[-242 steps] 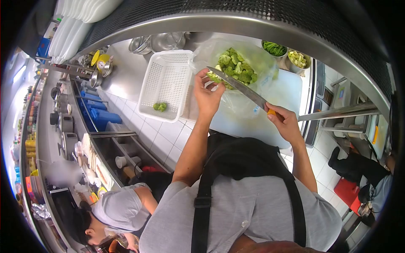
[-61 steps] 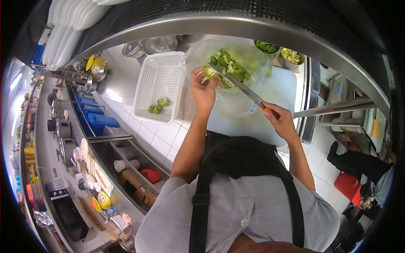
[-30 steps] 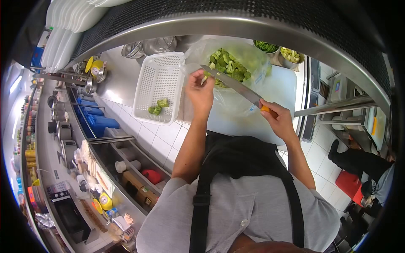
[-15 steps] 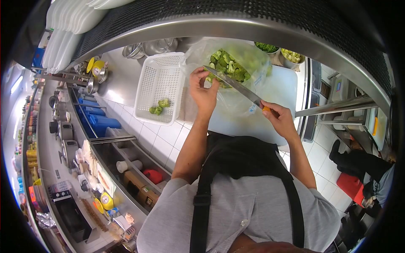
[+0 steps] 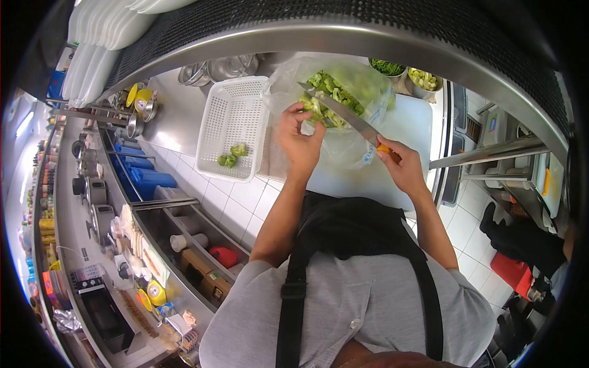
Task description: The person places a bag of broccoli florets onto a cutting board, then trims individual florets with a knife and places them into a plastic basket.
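My right hand (image 5: 402, 167) is wrapped around the orange handle of a long knife (image 5: 353, 118). The blade slants up to the left, across the front of a clear plastic bag (image 5: 288, 76) of broccoli (image 5: 343, 95). My left hand (image 5: 300, 140) has its fingers and thumb curled around a broccoli floret (image 5: 313, 110), partly hidden by the fingers and close to the blade. Beneath the bag lies a white cutting board (image 5: 405, 132). Left of it, a white perforated basket (image 5: 208, 132) holds a few broccoli florets (image 5: 231, 156) at its near end.
Metal bowls (image 5: 233, 65) stand behind the basket. At the back right are a container of chopped green vegetables (image 5: 386, 67) and one of pale green pieces (image 5: 423, 80). A metal shelf edge (image 5: 307, 42) arches overhead. Another person's dark-clothed leg (image 5: 521, 236) shows at right.
My left hand has shifted slightly right and down, turning with the floret. The knife has tilted a little steeper, and my right hand has moved slightly.
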The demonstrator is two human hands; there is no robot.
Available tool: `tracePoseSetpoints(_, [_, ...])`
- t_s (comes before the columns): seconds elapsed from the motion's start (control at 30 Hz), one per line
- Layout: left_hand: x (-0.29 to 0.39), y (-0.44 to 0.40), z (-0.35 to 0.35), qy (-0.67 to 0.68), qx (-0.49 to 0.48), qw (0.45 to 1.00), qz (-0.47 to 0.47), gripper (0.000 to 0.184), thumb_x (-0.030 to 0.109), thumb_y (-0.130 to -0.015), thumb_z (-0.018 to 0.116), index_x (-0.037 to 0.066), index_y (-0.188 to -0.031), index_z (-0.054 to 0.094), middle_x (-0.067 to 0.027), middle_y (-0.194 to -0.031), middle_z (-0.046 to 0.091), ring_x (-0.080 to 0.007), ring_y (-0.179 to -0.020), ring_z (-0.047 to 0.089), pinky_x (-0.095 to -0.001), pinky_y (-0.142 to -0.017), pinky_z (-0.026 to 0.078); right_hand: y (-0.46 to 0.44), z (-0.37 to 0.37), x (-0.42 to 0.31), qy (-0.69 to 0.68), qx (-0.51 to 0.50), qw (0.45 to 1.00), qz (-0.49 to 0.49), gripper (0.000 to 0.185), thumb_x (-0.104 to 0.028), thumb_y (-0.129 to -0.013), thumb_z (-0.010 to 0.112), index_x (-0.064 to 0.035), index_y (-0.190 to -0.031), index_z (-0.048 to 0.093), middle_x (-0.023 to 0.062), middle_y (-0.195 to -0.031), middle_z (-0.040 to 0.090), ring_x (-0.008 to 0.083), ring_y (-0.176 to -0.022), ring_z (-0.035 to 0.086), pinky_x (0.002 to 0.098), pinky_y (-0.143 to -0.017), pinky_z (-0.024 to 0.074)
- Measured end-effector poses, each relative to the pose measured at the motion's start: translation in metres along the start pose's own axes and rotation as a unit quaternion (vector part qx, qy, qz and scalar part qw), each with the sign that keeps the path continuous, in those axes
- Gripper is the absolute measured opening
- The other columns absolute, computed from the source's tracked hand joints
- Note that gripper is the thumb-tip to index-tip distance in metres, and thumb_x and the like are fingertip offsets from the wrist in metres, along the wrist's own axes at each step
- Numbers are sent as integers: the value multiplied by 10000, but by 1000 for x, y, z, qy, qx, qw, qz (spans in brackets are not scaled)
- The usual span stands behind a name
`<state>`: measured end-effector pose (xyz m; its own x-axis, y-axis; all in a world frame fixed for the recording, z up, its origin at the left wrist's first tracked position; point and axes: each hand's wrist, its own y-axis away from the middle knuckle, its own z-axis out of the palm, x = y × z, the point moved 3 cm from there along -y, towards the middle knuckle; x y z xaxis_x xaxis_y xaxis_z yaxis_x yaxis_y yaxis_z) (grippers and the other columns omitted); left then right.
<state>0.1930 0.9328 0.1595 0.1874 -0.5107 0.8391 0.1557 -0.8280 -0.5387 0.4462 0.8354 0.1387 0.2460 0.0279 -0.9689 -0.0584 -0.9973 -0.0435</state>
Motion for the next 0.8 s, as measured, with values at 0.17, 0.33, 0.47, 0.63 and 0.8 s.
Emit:
tracePoseSetpoints(0.17, [9,-2,-25,-105,21,992,73,308,-89,-713,756,10,-981,642,-169,-1189,625,-278,-1126,638,-365,-955,532,-16,3,2,48,-6,998,35,349,-139,-978,707,-32,-1310,690,86,-1056,764,112,-865,645,251,-768,521])
tracePoseSetpoints(0.33, [-35,-14,-131,-150,137,979,6,314,-61,-749,761,28,-1027,646,-136,-1141,642,-256,-1098,642,-369,-907,561,-11,-7,7,58,-29,997,50,343,-173,-995,688,-17,-1300,690,70,-965,742,106,-783,615,255,-705,502])
tracePoseSetpoints(0.47, [-53,-25,-175,-430,146,891,-13,294,26,-763,770,26,-1037,665,-164,-1110,626,-282,-942,641,-374,-775,536,-6,-16,12,25,-52,992,115,328,-239,-1031,638,-13,-1263,690,48,-846,683,79,-613,556,253,-548,458])
tracePoseSetpoints(0.63, [-15,-41,-76,-161,-19,981,-105,181,37,-859,715,-11,-1032,739,-140,-888,717,-325,-800,689,-420,-759,563,-8,-8,-8,-45,-81,976,195,334,-294,-1086,521,-15,-1203,663,36,-800,642,70,-502,514,242,-429,412])
tracePoseSetpoints(0.8, [-56,-46,10,-343,-177,920,-66,266,123,-845,761,35,-1095,738,-197,-982,712,-363,-861,708,-421,-769,570,-6,-7,-18,-29,-82,978,189,333,-288,-1094,497,-11,-1191,654,37,-802,641,71,-513,522,238,-438,415])
